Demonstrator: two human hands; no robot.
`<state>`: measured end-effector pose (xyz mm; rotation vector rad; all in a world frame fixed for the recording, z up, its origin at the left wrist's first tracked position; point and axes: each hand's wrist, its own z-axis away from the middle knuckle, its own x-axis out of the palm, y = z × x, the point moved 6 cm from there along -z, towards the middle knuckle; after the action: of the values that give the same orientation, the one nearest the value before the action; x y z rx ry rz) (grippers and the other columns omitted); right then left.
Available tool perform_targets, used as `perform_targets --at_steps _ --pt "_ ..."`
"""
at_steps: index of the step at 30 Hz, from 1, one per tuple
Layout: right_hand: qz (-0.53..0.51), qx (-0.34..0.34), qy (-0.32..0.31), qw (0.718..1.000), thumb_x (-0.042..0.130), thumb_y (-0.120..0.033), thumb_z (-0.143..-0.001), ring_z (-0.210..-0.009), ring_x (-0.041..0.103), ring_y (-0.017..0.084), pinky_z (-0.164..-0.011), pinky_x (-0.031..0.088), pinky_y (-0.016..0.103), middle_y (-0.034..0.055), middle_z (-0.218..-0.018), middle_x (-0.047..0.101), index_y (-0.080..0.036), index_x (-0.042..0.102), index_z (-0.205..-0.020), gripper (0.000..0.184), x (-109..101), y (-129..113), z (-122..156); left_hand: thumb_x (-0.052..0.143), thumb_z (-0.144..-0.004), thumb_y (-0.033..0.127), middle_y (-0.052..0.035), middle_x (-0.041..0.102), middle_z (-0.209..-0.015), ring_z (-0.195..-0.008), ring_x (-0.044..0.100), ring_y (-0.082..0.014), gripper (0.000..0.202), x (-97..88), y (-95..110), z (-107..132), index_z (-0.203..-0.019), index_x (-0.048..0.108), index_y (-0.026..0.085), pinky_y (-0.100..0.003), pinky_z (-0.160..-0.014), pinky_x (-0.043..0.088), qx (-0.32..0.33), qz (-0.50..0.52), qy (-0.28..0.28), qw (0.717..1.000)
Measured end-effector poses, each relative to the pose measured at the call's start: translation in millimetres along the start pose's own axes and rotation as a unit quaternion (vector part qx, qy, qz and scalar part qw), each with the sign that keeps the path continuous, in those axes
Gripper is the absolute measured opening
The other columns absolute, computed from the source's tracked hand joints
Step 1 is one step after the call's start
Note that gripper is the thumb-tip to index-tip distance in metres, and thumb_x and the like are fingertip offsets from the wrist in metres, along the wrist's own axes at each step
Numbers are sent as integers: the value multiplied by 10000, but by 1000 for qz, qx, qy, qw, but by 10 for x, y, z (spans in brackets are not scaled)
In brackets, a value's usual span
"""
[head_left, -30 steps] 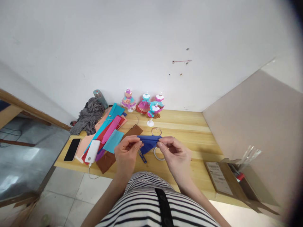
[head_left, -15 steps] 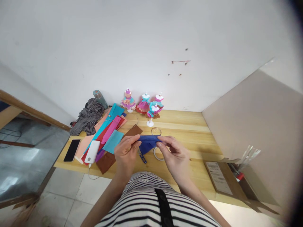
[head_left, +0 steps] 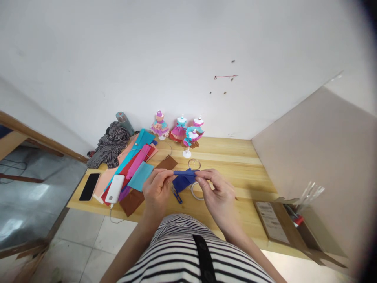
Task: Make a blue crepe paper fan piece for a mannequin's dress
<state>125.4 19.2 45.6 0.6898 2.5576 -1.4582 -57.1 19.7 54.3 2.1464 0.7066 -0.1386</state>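
Observation:
A narrow folded strip of dark blue crepe paper (head_left: 186,173) is stretched level above the table between my two hands. My left hand (head_left: 156,189) pinches its left end between thumb and fingers. The right end sits in the pinch of my right hand (head_left: 216,190). Just beneath the strip is more blue paper (head_left: 182,183); whether it joins the strip I cannot tell. Below it lies a blue-handled tool (head_left: 177,196), partly covered. A white tape roll (head_left: 194,194) is half hidden by my right hand, and a thin ring (head_left: 194,163) lies behind.
Coloured crepe paper sheets (head_left: 138,163) spread over the left of the wooden table (head_left: 235,157), with a white power bank (head_left: 115,189) and phone (head_left: 90,187). Small dress stands (head_left: 178,129) line the wall. A cardboard box (head_left: 279,226) stands at right, a flask (head_left: 125,122) at back left.
The blue paper between my hands has become narrower, its upper edge now a thin folded band. Both hands stay in nearly the same place, still pinching.

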Motion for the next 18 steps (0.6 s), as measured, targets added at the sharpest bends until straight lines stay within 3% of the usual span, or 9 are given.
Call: perform_targets --at_steps 8,10,12,15,18 --pt "19 30 -24 999 571 -170 -882 -642 634 154 -605 501 266 4 -720 675 -214 649 -825 106 37 43 18 653 -843 214 2 711 -724 -647 662 -122 35 64 -110 103 -824 681 203 -214 -633 527 -77 22 -9 997" --pt "28 32 -29 999 561 -177 -891 -645 629 155 -611 495 269 5 -722 666 -210 636 -824 106 29 46 13 653 -848 251 1 709 -740 -637 659 -122 88 56 -145 117 -915 685 204 -218 -628 537 -103 38 -22 994" --pt "41 25 -31 998 555 -177 -897 -657 628 159 -625 494 277 8 -730 664 -210 621 -815 111 11 28 -2 679 -833 307 0 688 -763 -644 643 -125 283 14 -120 96 -1098 652 213 -229 -626 543 -101 33 -40 994" --pt "55 -3 -30 998 546 -155 -902 -663 623 159 -632 491 282 9 -732 660 -214 602 -809 123 -7 -38 -28 748 -765 390 -56 651 -950 -846 628 -182 551 -96 73 -9 -1265 577 235 -309 -756 555 -10 -46 -46 998" --pt "59 -31 -38 997 534 -134 -906 -664 622 158 -626 491 282 9 -744 656 -220 587 -823 131 12 -112 -46 766 -734 414 -124 551 -1271 -1211 490 -308 469 -107 319 -127 -1156 649 248 -481 -1022 438 118 -123 -60 984"
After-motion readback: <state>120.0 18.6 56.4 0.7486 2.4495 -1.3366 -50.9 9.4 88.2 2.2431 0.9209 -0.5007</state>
